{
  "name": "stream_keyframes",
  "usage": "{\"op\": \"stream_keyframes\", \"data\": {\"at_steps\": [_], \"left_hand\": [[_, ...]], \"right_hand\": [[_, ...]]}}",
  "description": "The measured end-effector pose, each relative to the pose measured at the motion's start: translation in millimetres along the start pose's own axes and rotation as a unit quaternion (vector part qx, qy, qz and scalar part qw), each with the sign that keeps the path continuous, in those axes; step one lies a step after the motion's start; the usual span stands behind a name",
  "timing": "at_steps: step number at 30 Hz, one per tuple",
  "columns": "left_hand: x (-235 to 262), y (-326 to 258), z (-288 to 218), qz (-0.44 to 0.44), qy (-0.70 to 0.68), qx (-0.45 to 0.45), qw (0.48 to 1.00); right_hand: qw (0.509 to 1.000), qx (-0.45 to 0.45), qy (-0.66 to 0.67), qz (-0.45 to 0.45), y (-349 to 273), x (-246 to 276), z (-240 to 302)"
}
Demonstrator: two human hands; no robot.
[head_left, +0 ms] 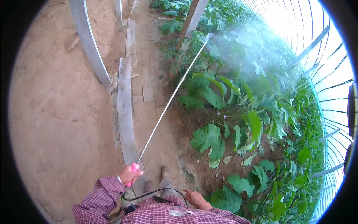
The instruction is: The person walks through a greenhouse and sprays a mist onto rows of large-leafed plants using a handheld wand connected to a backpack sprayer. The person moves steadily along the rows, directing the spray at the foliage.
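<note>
My left hand (128, 174) is closed round the pink handle (135, 167) of a long metal spray wand (162, 114). The wand slants up and away to the right, and its nozzle (209, 36) throws a pale mist (251, 48) over leafy green plants (238, 87). A thin black hose (153, 192) loops from the handle side across my waist. Close to where the hose bends down, my right hand (198, 199) is held low in front of my body, its fingers loosely apart with nothing visible in them.
Large-leaved plants (209, 140) fill the right side beside bare soil. A narrow path with pale slabs (126, 104) runs ahead. Left of it rise an earthen bank (63, 123) and a grey post (89, 41); another post (192, 22) stands among the plants. A ribbed translucent cover (328, 74) curves along the right.
</note>
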State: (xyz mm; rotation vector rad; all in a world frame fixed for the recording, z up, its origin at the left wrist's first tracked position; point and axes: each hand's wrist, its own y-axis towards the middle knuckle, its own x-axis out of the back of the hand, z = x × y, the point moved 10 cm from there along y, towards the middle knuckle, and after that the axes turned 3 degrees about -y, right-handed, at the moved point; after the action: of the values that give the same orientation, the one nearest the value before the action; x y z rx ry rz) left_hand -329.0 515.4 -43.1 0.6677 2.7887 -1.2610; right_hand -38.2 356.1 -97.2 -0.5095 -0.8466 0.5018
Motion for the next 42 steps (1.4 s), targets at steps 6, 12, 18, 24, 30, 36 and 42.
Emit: {"op": "stream_keyframes", "data": {"at_steps": [6, 12, 18, 24, 30, 36, 42], "left_hand": [[45, 2, 54, -0.054, -0.194, 0.156, 0.967], [60, 20, -16, -0.053, -0.273, 0.139, 0.950], [62, -5, -109, -0.026, -0.276, 0.046, 0.960], [137, 47, -231, -0.118, -0.190, -0.104, 0.969], [219, 140, -381, -0.072, -0.101, -0.181, 0.976], [338, 209, -472, -0.144, -0.008, -0.145, 0.979], [432, 285, -559, -0.123, 0.090, -0.125, 0.980]], "right_hand": [[0.993, -0.090, -0.037, 0.062, 55, 31, -90], [0.990, -0.095, -0.077, 0.075, 116, 52, -196], [0.969, -0.236, 0.031, 0.061, 175, 106, -251], [0.968, 0.102, -0.225, 0.041, 301, 114, -198], [1.000, 0.025, -0.002, -0.004, 404, 200, -57], [0.998, -0.037, 0.023, 0.043, 500, 258, 37], [0.997, -0.011, -0.059, 0.045, 598, 321, 84]]}}
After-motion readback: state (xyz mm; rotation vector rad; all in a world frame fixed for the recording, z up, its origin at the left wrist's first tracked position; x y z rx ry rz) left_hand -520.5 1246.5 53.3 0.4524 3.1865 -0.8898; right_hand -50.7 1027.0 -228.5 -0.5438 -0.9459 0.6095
